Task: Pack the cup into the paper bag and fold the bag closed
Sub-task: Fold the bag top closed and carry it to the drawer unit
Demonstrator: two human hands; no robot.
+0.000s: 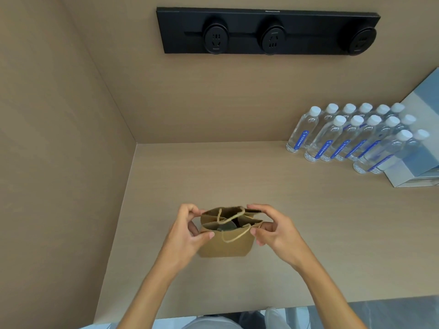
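Observation:
A small brown paper bag (225,245) with twine handles stands upright on the tan table. Its mouth is partly open, and inside I see the dark lid of the cup (225,226). My left hand (187,233) pinches the bag's left top edge, thumb on the near wall and fingers on the far wall. My right hand (273,229) pinches the right top edge the same way. Both hands press the two walls toward each other. The cup's body is hidden by the bag.
Several water bottles (344,136) with white caps stand at the back right, beside a blue-grey box (413,172). A black socket strip (268,32) is mounted on the back wall. A side wall (59,162) closes the left. The table's near edge (237,312) lies below my forearms.

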